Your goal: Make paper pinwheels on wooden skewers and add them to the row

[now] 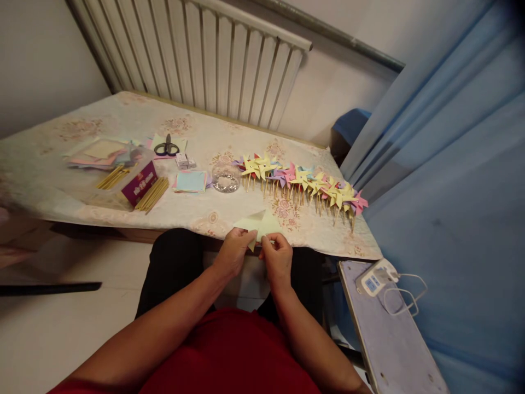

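A red shirt (229, 355) is closest to me; past it, the left hand (230, 253) and right hand (279, 260) both pinch a folded pale-green paper (269, 223) between their fingers, at the near edge of the surface (221, 128). Beyond it, a clear round dish (226, 186) sits beside stacked paper squares (191, 181). Pinwheels (301, 178) stretch toward the right edge; leftward are sticks (153, 195), a clear box (141, 186) and, nearer the far edge, scissors (167, 148).

Clear dish (226, 189): 1. Left of dish: scissors (168, 145) 1, blue-topped stack (191, 181) 1. Right: pinwheels (302, 178), overlapping, count uncertain. Nearer: paper piece (269, 223) 1.
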{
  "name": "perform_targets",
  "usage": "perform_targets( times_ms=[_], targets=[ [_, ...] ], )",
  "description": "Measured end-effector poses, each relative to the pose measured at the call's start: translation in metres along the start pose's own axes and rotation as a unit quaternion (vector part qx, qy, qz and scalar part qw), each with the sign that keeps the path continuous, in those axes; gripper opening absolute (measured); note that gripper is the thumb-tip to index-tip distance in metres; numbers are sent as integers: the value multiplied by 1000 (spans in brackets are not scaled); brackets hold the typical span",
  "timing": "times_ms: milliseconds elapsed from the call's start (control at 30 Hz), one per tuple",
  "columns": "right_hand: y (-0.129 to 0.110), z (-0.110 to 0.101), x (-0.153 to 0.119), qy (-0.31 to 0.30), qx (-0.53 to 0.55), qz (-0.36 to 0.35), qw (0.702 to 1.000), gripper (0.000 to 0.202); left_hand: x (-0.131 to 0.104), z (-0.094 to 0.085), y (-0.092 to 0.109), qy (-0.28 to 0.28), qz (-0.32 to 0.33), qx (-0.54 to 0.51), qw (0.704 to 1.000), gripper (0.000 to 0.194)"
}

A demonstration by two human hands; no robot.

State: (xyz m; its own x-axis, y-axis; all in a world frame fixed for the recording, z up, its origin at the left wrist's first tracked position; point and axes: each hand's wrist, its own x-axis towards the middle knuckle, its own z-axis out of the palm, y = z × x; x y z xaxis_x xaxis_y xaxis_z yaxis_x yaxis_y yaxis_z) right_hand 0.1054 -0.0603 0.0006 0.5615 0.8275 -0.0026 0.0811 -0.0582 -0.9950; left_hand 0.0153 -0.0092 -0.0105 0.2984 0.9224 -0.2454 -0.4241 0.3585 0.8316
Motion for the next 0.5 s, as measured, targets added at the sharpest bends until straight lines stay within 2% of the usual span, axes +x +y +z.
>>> perform_targets(
  times_ms=[200,400,500],
  targets=[
    [3,0,1,-3,-22,-1,1000,17,1,-4,-4,14,9,31,999,23],
    [8,0,3,6,-31,5,999,17,-1,-2,-2,-8,3,8,1000,22],
    [9,0,4,11,-32,5,999,16,-1,0,-1,2,-2,9,1000,23]
  ],
)
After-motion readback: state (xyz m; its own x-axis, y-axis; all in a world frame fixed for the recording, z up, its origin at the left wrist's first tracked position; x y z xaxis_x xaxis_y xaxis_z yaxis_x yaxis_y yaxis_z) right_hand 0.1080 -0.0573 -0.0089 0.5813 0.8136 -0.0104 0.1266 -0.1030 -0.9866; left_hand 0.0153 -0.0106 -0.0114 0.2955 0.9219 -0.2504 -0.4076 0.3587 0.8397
